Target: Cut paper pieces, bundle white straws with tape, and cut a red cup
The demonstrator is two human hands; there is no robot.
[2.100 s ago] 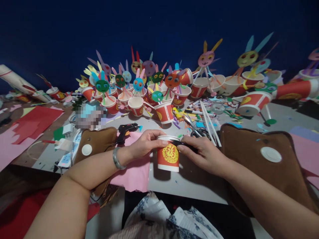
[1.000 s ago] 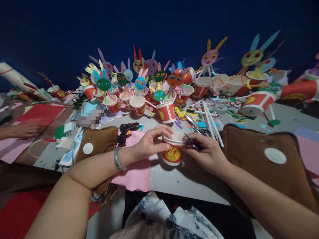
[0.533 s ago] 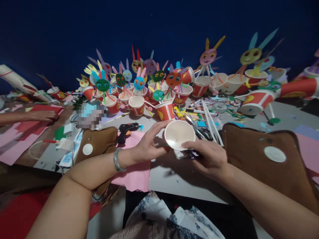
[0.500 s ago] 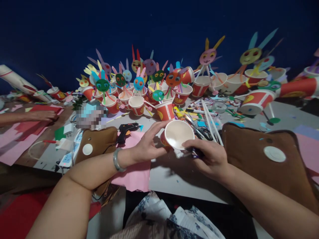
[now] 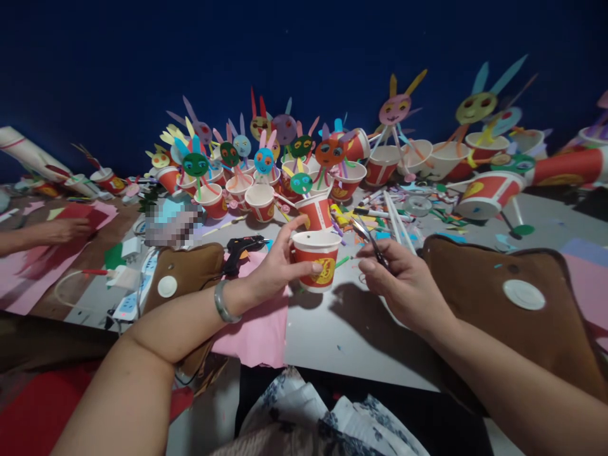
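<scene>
My left hand (image 5: 280,266) is wrapped round a red and white paper cup (image 5: 317,259), held upright just above the table. A small dark mark, perhaps a hole, shows near the cup's rim. To the right, my right hand (image 5: 396,278) grips a pair of scissors (image 5: 373,244), whose metal blades point up and away to the left. The scissors and the cup are apart. A thin green strip (image 5: 342,260) shows beside the cup. Behind it stands another red cup (image 5: 317,212) with a green paper face (image 5: 301,183).
Several cups with paper rabbit faces (image 5: 264,160) line the back. A black glue gun (image 5: 243,249) lies left of my hand, near pink paper (image 5: 259,335) and a power strip (image 5: 135,291). Brown cushion-like pads (image 5: 475,304) flank me. Another person's hand (image 5: 66,231) handles red paper at far left.
The cup has turned from its open mouth facing me to upright, showing its printed side. My right hand has come away from it to the right, bringing the scissors' blades into view.
</scene>
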